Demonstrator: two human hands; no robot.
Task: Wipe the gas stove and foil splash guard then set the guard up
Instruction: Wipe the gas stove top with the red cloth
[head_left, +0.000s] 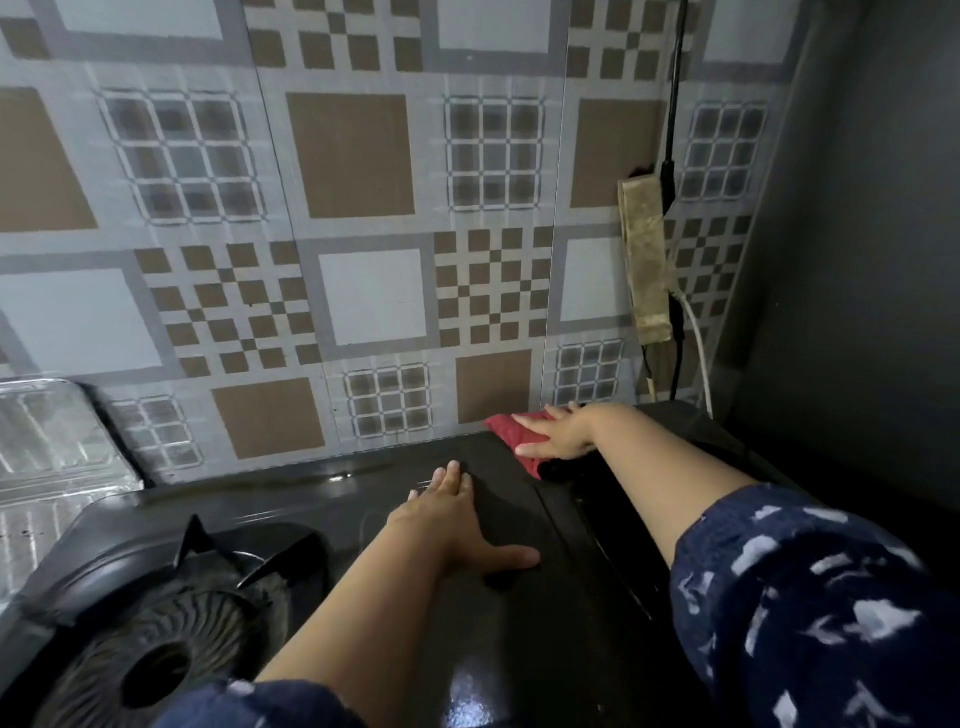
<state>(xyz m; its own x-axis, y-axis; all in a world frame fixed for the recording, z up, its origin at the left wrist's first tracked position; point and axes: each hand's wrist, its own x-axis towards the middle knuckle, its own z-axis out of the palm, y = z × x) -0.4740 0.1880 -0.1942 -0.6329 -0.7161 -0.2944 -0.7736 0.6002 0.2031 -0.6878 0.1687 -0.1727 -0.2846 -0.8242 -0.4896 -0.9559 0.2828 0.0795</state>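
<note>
Wiping is under way at the far right corner of the gas stove (519, 597), where the person's right hand (558, 434) is pressing a red cloth (506, 428) flat against the black top, just below the patterned wall covering (353, 208). That hand's grip is not closed around anything; the fingers are lying spread and flat over the cloth, pinning it to the stove rather than pinching it. The left hand (457, 525) is resting palm down on the bare stove top nearer the middle, fingers apart and thumb out, holding nothing, and it is probably steadying the appliance. The burner (156, 660) with its pan-support prongs is sitting at lower left, and no cloth is touching it. The stove top is showing wet-looking gleams near the back edge and in the foreground, which suggests part of it is already wiped, though how much cannot be told. The foil splash guard (57, 447) is lying off to the left beyond the stove, tilted against the wall and not standing around the burner. Judging from this, the stove wipe is in progress, while wiping the guard and setting it up are not yet done.
</note>
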